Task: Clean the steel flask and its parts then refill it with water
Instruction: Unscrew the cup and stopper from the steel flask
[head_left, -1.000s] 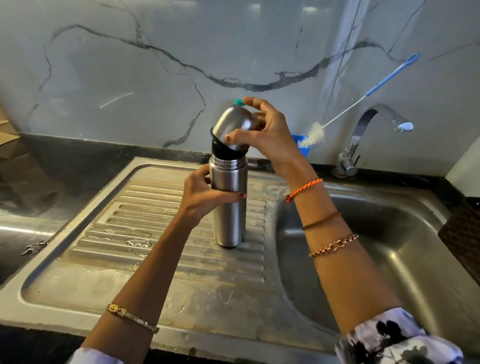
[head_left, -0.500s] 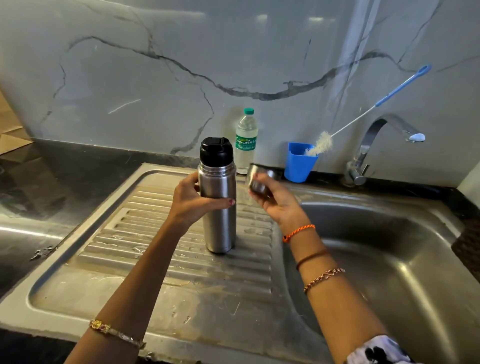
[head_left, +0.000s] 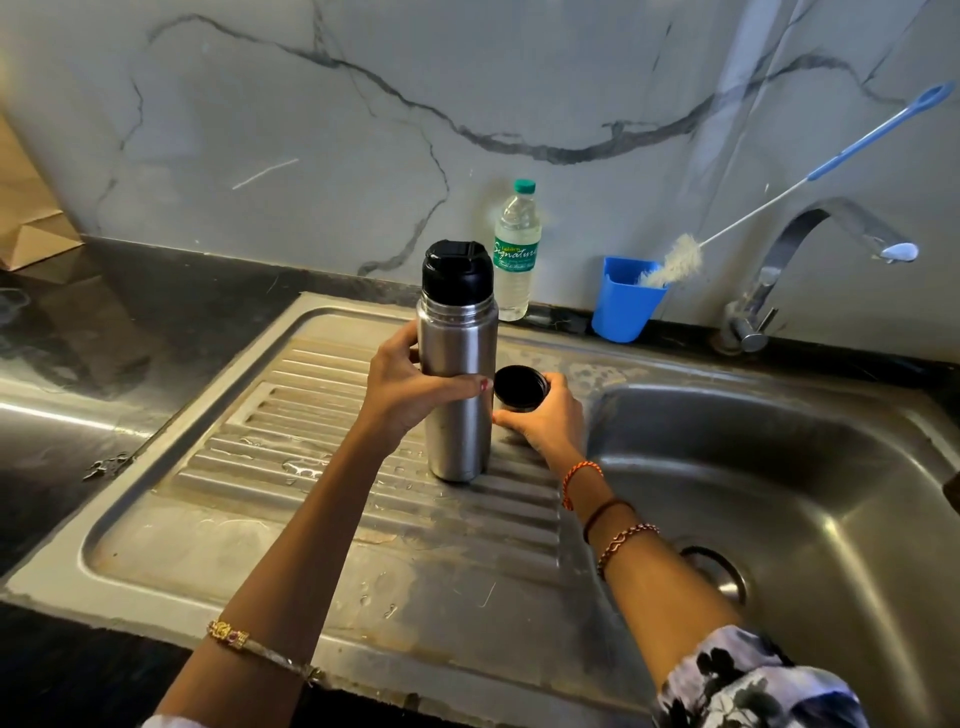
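The steel flask (head_left: 458, 415) stands upright on the ribbed draining board (head_left: 291, 467), its black stopper (head_left: 457, 273) still on top. My left hand (head_left: 410, 389) grips the flask's body from the left. Right beside the flask sits its steel cup lid (head_left: 519, 388), mouth up with a dark inside, and my right hand (head_left: 545, 421) holds it with fingers curled round its side, down on the board.
A plastic water bottle (head_left: 515, 249) stands behind the flask against the marble wall. A blue cup (head_left: 623, 306) holds a long bottle brush (head_left: 779, 192). The tap (head_left: 810, 244) and the sink basin (head_left: 805, 493) lie to the right. Black counter on the left.
My right hand took the cup lid off the flask's top, carried it down to the right and set it mouth up on the board. My left hand kept gripping the flask.
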